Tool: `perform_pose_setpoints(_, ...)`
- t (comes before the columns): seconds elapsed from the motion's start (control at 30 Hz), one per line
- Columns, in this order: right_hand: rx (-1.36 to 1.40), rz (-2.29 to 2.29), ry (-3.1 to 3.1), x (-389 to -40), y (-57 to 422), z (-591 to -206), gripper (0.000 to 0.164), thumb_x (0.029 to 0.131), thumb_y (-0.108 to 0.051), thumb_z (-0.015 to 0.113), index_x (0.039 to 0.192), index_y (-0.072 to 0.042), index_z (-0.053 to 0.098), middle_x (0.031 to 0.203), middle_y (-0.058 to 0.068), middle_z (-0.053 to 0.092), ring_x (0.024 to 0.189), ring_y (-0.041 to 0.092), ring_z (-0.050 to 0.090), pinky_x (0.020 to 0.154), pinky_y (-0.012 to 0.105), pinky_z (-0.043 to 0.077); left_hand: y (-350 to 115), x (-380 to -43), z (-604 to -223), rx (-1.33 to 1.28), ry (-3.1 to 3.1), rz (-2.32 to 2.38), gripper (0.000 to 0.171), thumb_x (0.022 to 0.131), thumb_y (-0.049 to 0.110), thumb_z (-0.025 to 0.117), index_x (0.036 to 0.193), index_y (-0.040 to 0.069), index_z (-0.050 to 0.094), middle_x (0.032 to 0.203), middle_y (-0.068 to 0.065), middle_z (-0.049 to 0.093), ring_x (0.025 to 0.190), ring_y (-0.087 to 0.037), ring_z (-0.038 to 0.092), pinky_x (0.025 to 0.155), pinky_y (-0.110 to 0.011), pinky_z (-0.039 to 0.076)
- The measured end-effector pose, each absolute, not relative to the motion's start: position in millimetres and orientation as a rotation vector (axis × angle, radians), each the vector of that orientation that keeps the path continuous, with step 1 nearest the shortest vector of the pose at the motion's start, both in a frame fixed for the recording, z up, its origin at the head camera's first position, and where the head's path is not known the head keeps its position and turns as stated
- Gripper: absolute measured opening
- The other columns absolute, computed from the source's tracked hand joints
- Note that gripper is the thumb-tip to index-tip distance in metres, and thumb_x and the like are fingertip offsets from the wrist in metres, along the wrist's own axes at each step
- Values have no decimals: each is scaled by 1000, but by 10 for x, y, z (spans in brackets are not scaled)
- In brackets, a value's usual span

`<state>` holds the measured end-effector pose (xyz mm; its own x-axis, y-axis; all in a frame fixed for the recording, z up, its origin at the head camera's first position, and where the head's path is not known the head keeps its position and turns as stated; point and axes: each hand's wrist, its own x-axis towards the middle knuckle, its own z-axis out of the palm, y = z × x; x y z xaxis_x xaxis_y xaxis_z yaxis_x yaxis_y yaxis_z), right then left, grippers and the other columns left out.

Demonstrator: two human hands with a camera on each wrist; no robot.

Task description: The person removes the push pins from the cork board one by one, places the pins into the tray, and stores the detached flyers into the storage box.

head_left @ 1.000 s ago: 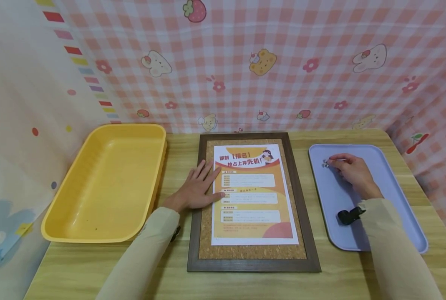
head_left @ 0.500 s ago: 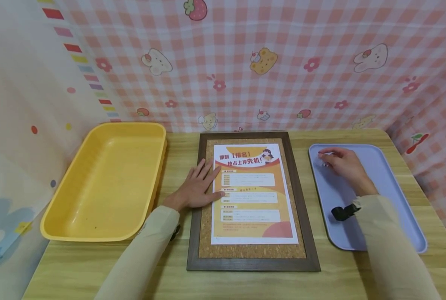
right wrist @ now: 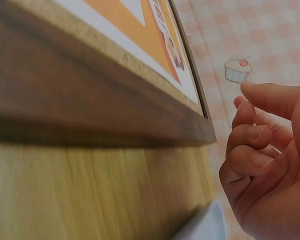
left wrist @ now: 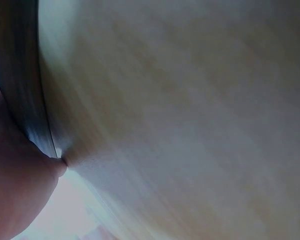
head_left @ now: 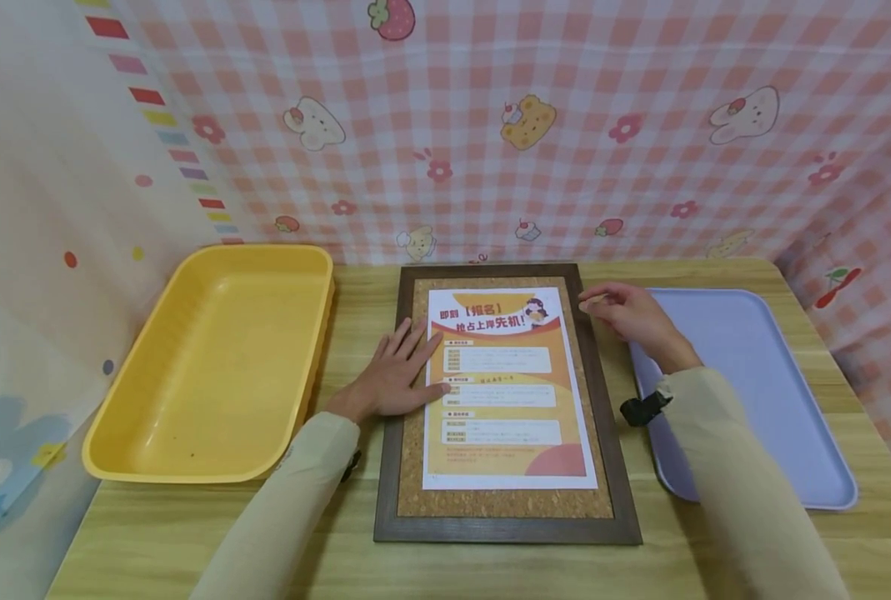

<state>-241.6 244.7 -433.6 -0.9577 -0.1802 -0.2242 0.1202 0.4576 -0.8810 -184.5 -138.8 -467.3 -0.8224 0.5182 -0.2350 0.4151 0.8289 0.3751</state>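
Note:
My left hand lies flat with fingers spread, pressing the left side of a framed cork board and the edge of a printed paper sheet on it. Close over the board's upper right frame is my right hand, its thumb and forefinger drawn together in a pinch. In the right wrist view, the other fingers are curled toward the palm. Whatever small shiny piece is in the pinch stays hidden by the fingertips. Only part of the left hand shows in the left wrist view, against the dark frame.
On the left stands a deep yellow tub. A shallow lavender tray lies at the right, partly under the right forearm. Both sit with the board on a wood-grain table. A pink checked cloth hangs behind.
My right hand has lifted from small shiny pieces in the lavender tray and travelled left to the board's right frame. The left hand has stayed in place.

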Motion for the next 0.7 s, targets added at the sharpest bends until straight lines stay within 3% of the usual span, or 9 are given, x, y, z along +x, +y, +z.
perform_pose_setpoints(0.27, 11, -1479, 2421, -2577, 2212, -4403, 36, 99, -20, 62, 130, -3, 58, 76, -2, 55, 59, 10, 44, 52, 26, 38, -1388, -1845, -4688, 711, 2681, 449, 86, 98, 60, 45, 161, 19, 5, 167, -10, -6, 152, -30, -16, 121, -57, -2)
perform_pose_setpoints(0.47, 124, -1456, 2417, -2691, 2058, -4463, 32, 99, -25, 61, 127, -10, 59, 80, 5, 56, 61, 16, 46, 53, 28, 38, -1390, -1847, -4691, 717, 2680, 453, 86, 98, 60, 46, 161, 19, 5, 167, -10, -7, 152, -30, -16, 120, -57, -1)
perform_pose_setpoints(0.7, 241, -1422, 2456, -2787, 1943, -4542, 30, 99, -23, 59, 127, -11, 58, 82, 6, 57, 61, 16, 48, 51, 26, 38, -1393, -1860, -4707, 723, 2685, 451, 85, 98, 61, 44, 161, 20, 4, 167, -8, -9, 152, -30, -17, 120, -58, -1)
